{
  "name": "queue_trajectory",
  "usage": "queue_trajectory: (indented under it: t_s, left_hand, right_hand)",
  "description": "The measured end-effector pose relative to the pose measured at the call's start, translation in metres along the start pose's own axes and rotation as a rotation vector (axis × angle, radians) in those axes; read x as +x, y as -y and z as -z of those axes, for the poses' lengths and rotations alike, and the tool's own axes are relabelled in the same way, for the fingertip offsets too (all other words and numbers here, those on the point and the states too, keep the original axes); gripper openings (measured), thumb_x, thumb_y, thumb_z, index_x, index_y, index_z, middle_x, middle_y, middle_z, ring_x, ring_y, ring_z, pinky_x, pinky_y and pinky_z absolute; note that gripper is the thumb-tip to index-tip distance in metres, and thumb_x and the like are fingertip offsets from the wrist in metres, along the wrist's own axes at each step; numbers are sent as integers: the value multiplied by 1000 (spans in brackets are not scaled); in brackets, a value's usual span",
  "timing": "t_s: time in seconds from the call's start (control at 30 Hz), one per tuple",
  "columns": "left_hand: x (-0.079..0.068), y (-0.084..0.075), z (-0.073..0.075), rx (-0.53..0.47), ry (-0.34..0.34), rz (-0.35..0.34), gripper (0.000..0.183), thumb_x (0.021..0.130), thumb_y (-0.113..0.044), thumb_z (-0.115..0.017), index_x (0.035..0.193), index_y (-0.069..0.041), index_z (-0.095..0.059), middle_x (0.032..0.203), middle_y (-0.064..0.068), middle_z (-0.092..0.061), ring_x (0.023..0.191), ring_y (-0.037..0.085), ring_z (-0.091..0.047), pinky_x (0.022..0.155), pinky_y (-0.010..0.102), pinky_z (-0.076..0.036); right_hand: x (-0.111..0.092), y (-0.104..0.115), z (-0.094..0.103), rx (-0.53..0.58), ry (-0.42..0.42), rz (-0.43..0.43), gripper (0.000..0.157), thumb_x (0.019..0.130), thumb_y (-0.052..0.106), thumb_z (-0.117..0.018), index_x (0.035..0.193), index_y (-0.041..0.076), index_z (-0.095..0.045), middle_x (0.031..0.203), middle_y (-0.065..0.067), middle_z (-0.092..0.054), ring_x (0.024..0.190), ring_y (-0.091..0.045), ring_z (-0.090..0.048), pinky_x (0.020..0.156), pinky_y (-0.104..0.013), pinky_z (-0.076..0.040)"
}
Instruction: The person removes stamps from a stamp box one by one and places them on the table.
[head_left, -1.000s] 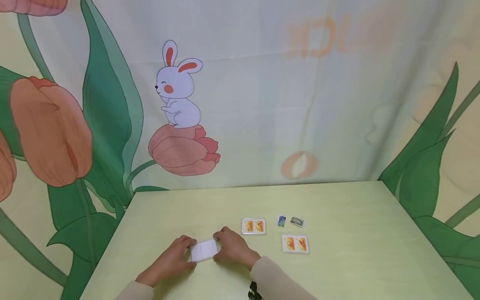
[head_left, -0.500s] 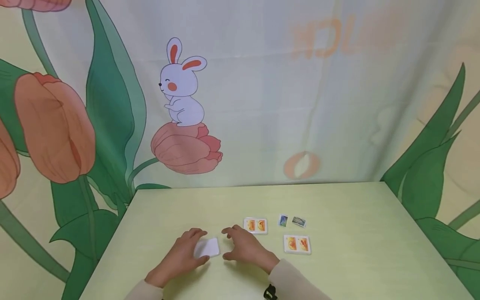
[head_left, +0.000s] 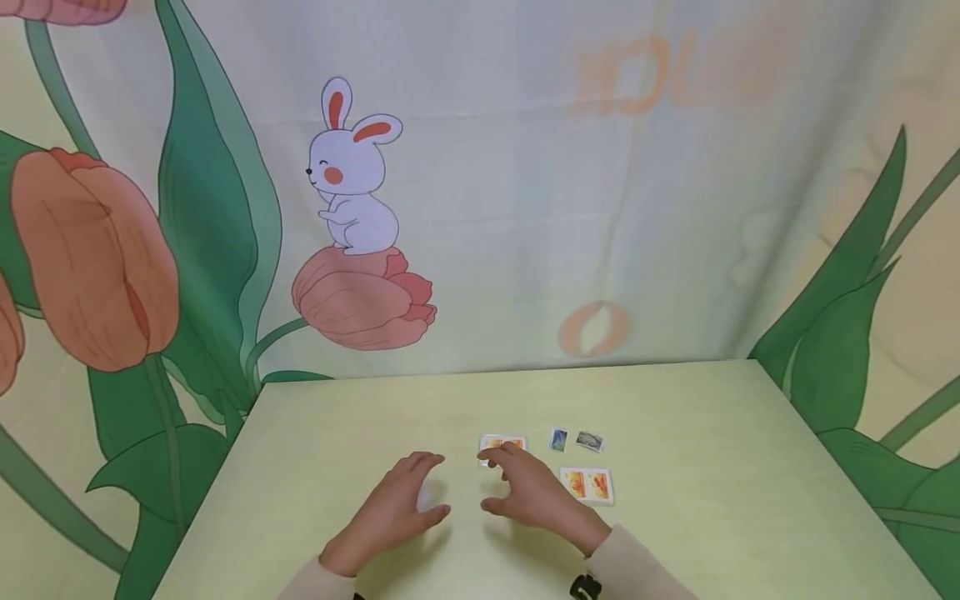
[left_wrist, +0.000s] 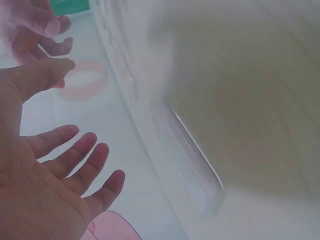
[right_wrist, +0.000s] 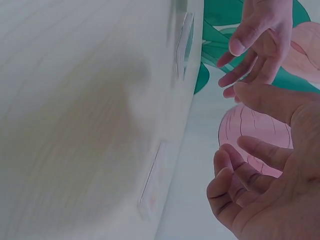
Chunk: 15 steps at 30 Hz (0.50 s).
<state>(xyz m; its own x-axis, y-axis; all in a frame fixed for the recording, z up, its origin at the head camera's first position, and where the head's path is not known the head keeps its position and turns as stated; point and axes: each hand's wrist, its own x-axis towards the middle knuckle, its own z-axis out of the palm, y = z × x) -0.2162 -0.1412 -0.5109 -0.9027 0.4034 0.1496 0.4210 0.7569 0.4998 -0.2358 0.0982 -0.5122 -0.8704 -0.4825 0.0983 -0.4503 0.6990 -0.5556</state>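
My left hand (head_left: 392, 510) hovers with its fingers spread and nothing in its grasp. Mostly hidden behind it in the head view is a flat white case (head_left: 424, 497); the left wrist view shows a flat, clear-edged case (left_wrist: 192, 157) lying on the table below that hand. My right hand (head_left: 534, 492), also empty with fingers loosely bent, is held off to the right, facing the left one. Its fingers partly cover a flat case with two orange pictures (head_left: 491, 442). Just past the right wrist lies a second such case (head_left: 587, 485).
Two small picture cards, one blue-green (head_left: 558, 439) and one grey (head_left: 590, 441), lie behind the cases. The pale green table (head_left: 712, 483) ends at a fabric backdrop (head_left: 495, 250) printed with a rabbit and tulips.
Both hands held the white case by its ends a second ago. They have let go of it and moved rightward, the right hand farther, and the case stays on the table.
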Motion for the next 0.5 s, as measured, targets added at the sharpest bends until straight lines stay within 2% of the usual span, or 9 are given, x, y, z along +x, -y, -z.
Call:
queue_trajectory:
  t_s: [0.17,0.5]
  left_hand:
    - [4,-10,-6,-23,20,2,65,84,-30,-76,139,-7,-49,142,12,-51,130,35,-50,101,54,-47]
    - [19,-26,-13,-61,-8,-27,63,85,-29,-75,139,-6,-49,142,12,-50,132,32,-48,105,50,-46]
  right_hand:
    - [-10,-10,9,14,-18,-25,60,81,29,-79,135,14,-55,121,-4,-59,97,-24,-63,71,-27,-49]
    - [-20,-21,26,28,-94,-47,60,80,26,-81,133,11,-56,116,-4,-61,97,-25,-61,70,-27,-47]
